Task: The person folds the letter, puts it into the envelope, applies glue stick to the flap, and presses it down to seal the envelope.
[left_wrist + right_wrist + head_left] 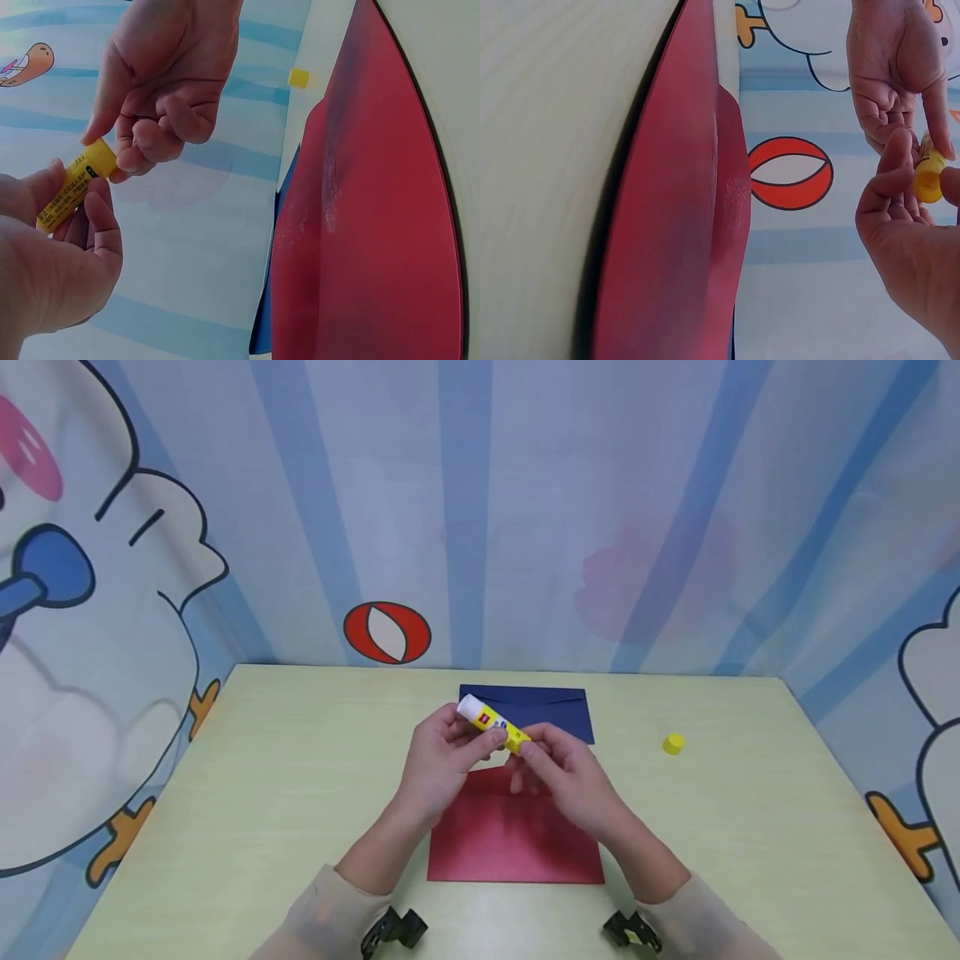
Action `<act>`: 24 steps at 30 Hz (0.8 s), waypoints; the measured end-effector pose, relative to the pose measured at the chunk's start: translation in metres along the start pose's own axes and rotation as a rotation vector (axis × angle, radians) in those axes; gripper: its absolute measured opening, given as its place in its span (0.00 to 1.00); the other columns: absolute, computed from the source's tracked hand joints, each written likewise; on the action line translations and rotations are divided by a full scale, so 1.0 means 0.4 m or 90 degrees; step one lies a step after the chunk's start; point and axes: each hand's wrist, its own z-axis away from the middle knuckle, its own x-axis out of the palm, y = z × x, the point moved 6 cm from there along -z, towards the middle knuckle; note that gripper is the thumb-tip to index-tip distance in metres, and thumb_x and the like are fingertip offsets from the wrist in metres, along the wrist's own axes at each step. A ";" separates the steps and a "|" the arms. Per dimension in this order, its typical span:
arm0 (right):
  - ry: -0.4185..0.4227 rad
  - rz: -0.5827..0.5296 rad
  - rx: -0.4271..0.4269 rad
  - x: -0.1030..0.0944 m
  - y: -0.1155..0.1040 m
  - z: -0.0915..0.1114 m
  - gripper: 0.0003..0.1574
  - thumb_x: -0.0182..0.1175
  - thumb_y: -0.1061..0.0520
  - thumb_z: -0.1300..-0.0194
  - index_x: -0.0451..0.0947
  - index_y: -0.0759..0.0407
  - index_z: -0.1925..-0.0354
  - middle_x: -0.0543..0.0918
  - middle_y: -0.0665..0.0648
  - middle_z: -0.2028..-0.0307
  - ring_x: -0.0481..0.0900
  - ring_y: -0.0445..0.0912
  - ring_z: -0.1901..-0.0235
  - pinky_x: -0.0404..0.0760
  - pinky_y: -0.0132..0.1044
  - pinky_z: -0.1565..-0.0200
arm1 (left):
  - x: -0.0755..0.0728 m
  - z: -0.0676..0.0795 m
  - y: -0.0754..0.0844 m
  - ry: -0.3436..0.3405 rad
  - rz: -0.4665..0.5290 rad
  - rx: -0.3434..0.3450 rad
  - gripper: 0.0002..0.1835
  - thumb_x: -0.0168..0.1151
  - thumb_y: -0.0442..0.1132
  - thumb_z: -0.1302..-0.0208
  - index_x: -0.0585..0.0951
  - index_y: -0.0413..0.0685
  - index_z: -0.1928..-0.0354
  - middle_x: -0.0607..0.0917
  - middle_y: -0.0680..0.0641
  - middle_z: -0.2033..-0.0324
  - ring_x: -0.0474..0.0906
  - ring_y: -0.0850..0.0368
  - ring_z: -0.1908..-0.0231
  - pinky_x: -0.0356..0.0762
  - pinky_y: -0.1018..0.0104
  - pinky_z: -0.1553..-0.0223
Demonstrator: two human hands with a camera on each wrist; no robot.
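Observation:
A yellow glue stick (493, 723) with a white end is held in the air, tilted, its white end up and to the left. My left hand (442, 760) grips its body between thumb and fingers. The thumb and fingers of my right hand (566, 768) pinch the yellow base (97, 156). Below both hands lies a red envelope (517, 843); its flap (300, 217) stands raised, with shiny streaks showing on it in the left wrist view. Away to the right, the glue stick's yellow cap (673, 744) sits on the table.
A dark blue envelope (555, 706) lies behind the red one, partly hidden by the hands. The pale table (300, 760) ends at a curtain-like backdrop (525, 527) with cartoon prints. Black devices (397, 929) are near both wrists.

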 end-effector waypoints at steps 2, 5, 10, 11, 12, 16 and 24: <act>-0.022 -0.029 0.022 0.005 0.006 0.000 0.21 0.50 0.45 0.14 0.76 0.61 0.42 0.84 0.71 0.58 0.83 0.61 0.65 0.82 0.39 0.65 | 0.001 0.000 -0.001 0.000 -0.003 0.002 0.22 0.75 0.40 0.31 0.80 0.43 0.40 0.89 0.45 0.49 0.89 0.49 0.50 0.86 0.58 0.47; -0.047 -0.065 0.049 0.013 0.011 0.001 0.26 0.46 0.42 0.13 0.76 0.62 0.43 0.82 0.74 0.56 0.82 0.56 0.66 0.82 0.38 0.64 | 0.001 0.001 0.000 -0.002 -0.006 0.002 0.22 0.75 0.40 0.31 0.80 0.43 0.40 0.89 0.45 0.49 0.88 0.49 0.49 0.86 0.58 0.47; -0.022 -0.058 0.026 0.011 0.004 0.000 0.24 0.55 0.47 0.16 0.69 0.58 0.33 0.82 0.70 0.50 0.84 0.56 0.65 0.84 0.39 0.63 | -0.006 0.001 0.002 0.009 -0.018 0.002 0.22 0.76 0.40 0.32 0.81 0.45 0.39 0.89 0.46 0.49 0.88 0.49 0.49 0.86 0.58 0.47; -0.010 -0.052 0.015 0.009 0.002 0.000 0.25 0.59 0.49 0.18 0.68 0.57 0.31 0.82 0.68 0.49 0.85 0.57 0.65 0.84 0.40 0.62 | -0.008 0.001 0.003 0.012 -0.019 0.003 0.22 0.76 0.40 0.32 0.81 0.45 0.39 0.89 0.46 0.49 0.88 0.49 0.50 0.86 0.57 0.48; 0.003 -0.045 0.006 0.007 -0.001 0.000 0.27 0.62 0.51 0.20 0.67 0.55 0.30 0.82 0.66 0.49 0.85 0.57 0.64 0.85 0.41 0.61 | -0.009 0.001 0.005 0.015 -0.019 0.003 0.23 0.76 0.40 0.32 0.81 0.45 0.39 0.89 0.46 0.49 0.88 0.50 0.50 0.87 0.57 0.48; 0.040 -0.020 -0.018 0.001 -0.004 0.001 0.26 0.68 0.56 0.25 0.72 0.55 0.35 0.83 0.62 0.50 0.87 0.56 0.64 0.88 0.46 0.58 | -0.008 0.001 0.006 0.014 -0.013 0.000 0.22 0.75 0.39 0.32 0.80 0.45 0.39 0.89 0.45 0.49 0.88 0.49 0.50 0.86 0.57 0.48; 0.022 -0.022 -0.019 0.002 -0.004 0.002 0.17 0.61 0.53 0.20 0.77 0.58 0.39 0.87 0.63 0.55 0.84 0.61 0.65 0.85 0.39 0.63 | -0.005 0.004 0.009 0.012 -0.008 -0.001 0.22 0.76 0.39 0.32 0.81 0.45 0.40 0.89 0.46 0.50 0.89 0.49 0.50 0.86 0.58 0.48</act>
